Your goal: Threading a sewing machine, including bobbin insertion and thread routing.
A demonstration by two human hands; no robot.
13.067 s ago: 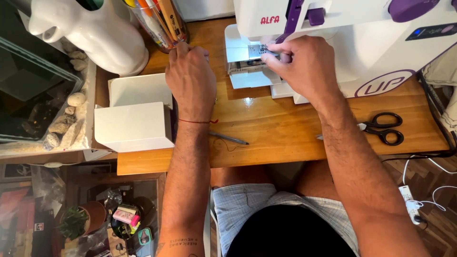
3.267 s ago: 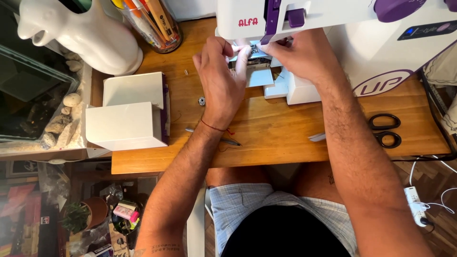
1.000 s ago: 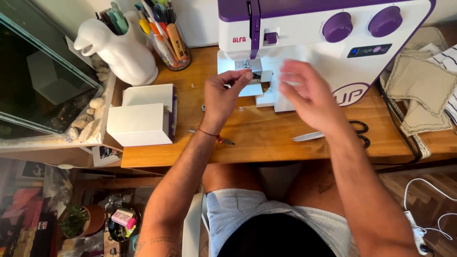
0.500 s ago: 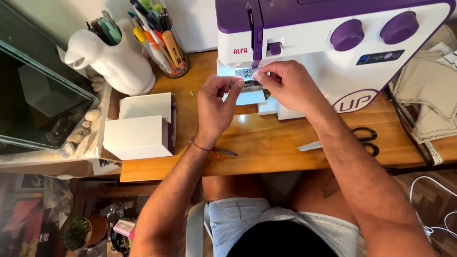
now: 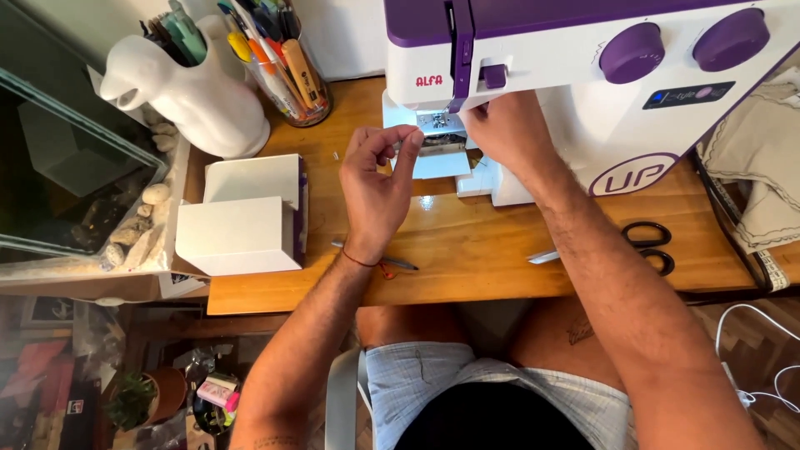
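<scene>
The right hand [image 5: 508,133] is at the needle area [image 5: 440,125] of the sewing machine [image 5: 583,92], tucked under the purple-topped head. Its fingertips point left toward the needle and are hidden by the hand's own back and the machine, so I cannot tell whether they pinch anything.

The left hand [image 5: 377,179] is raised just left of the needle area, palm turned toward the machine. Thumb and forefinger are curled close into a narrow pinch. Anything between them is too small to make out; it may be a thread, but that is only a guess.

The needle area lies to the right of the left hand and slightly beyond it, and directly at the tips of the right hand. So the right hand is the nearer one, with the left close beside it but apart from the machine. The two hands face each other across the needle, along a line running left to right.

Behind the left wrist, a thin pen-like tool [image 5: 375,261] lies on the wooden surface [image 5: 467,258]. Scissors [image 5: 646,247] lie on the far side of the right forearm, blades pointing left. A white box [image 5: 242,221] sits well to the left of the left hand.
</scene>
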